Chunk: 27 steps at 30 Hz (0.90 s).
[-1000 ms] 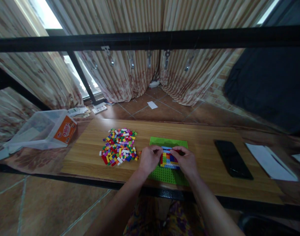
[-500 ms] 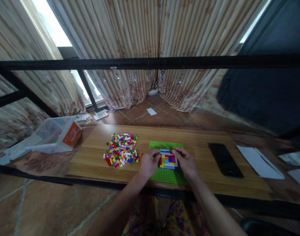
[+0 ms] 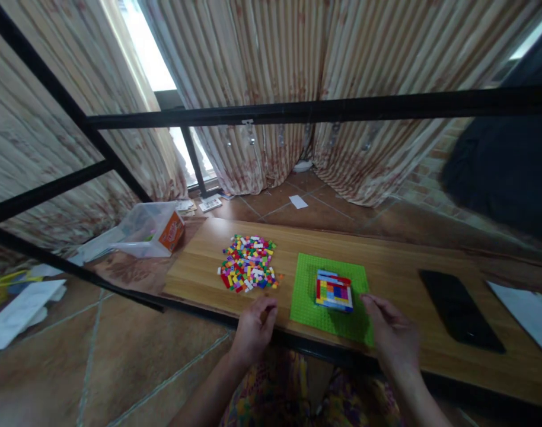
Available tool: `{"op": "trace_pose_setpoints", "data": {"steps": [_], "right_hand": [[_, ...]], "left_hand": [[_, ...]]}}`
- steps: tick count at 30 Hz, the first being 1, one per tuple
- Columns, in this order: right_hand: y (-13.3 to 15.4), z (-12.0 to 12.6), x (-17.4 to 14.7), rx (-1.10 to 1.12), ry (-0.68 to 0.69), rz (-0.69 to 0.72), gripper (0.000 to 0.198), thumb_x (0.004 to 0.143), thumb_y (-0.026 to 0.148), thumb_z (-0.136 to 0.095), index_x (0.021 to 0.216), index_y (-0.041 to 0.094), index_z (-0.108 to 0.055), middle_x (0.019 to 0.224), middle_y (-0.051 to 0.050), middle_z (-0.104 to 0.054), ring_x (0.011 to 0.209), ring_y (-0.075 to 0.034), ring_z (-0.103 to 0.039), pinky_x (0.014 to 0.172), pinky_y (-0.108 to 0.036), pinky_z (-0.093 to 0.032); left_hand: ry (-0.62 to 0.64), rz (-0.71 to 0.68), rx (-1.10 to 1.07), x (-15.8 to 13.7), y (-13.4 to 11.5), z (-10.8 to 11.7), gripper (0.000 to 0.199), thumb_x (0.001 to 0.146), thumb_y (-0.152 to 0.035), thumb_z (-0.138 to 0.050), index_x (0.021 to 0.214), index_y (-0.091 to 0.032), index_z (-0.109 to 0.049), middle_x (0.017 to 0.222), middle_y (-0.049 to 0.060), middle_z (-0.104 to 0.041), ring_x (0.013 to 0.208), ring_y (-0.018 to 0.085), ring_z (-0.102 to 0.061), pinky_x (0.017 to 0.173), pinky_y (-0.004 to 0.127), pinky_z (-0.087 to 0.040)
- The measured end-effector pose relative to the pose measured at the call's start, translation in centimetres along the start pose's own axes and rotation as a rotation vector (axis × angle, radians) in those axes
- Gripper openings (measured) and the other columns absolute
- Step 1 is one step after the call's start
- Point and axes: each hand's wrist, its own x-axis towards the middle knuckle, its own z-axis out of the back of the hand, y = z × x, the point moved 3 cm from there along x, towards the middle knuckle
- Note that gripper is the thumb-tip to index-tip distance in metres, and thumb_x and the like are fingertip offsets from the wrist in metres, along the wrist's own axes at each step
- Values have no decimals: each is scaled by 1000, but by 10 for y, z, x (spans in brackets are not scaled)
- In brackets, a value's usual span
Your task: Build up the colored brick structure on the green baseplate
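Note:
My left hand [image 3: 255,326] hovers at the table's front edge, below the brick pile, fingers loosely curled with a gap between thumb and forefinger. No brick shows in it. My right hand [image 3: 393,332], a little blurred, is beside the right edge of the green baseplate [image 3: 306,296], its fingers loosely bent and nothing visible in them. On the baseplate stands a low block of toy bricks [image 3: 334,292], with red, yellow, blue, orange and white pieces and a light blue row at the back. Neither hand touches this block. Left of the baseplate lies the loose brick pile [image 3: 248,264].
A black phone-like slab [image 3: 462,308] and white paper [image 3: 526,314] lie to the right. A clear plastic box [image 3: 142,237] with an orange label sits off the table's left end. A black metal bar [image 3: 297,111] crosses behind the wooden table [image 3: 200,255].
Both hands have let go of the brick block and moved apart, left hand to the left, right hand to the right. The view has turned left, so the table appears farther right.

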Motion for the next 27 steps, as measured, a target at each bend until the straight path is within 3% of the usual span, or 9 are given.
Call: {"op": "trace_pose_setpoints", "data": {"steps": [4,8,14,18,22,27], "right_hand": [[17,-22,-23,-69,132,45,35,73,52,-67,88,21,-73,91,-6,-74,87,-24,-68,84,-37,-51],[26,-49,-44,-135,313,187,28,79,49,-62,87,25,-73,96,-4,-73,92,-23,-66,86,-35,-50],[20,-73,-67,-182,512,255,27,84,48,-58,88,25,-72,97,-5,-71,94,-23,-65,82,-34,-50],[15,-77,-73,-190,554,230,29,84,49,-57,88,25,-72,95,-6,-71,92,-24,-64,81,-35,-50],[13,-76,-76,-190,564,194,29,84,49,-57,88,25,-72,94,-5,-71,92,-23,-64,81,-33,-50],[10,-74,-77,-148,573,179,30,86,48,-55,88,24,-72,90,-5,-70,89,-22,-64,77,-31,-49]], "left_hand": [[-43,54,49,-10,14,18,16,88,-23,-51,94,-21,-66,92,4,-70,87,16,-66,82,30,-52],[-137,123,109,-8,30,40,16,87,-22,-50,93,-20,-65,93,5,-70,89,18,-65,83,31,-52],[-316,331,326,7,58,77,28,80,-22,-57,108,-18,-62,100,8,-65,91,21,-63,83,34,-50],[-216,394,433,24,65,87,41,77,-29,-64,116,-18,-58,105,9,-62,94,22,-60,83,34,-47],[-51,393,410,37,69,94,39,75,-33,-66,112,-19,-62,99,7,-62,86,19,-60,77,29,-45],[-9,338,339,43,86,102,40,74,-37,-67,108,-17,-63,97,7,-65,85,18,-60,77,29,-45]]}}
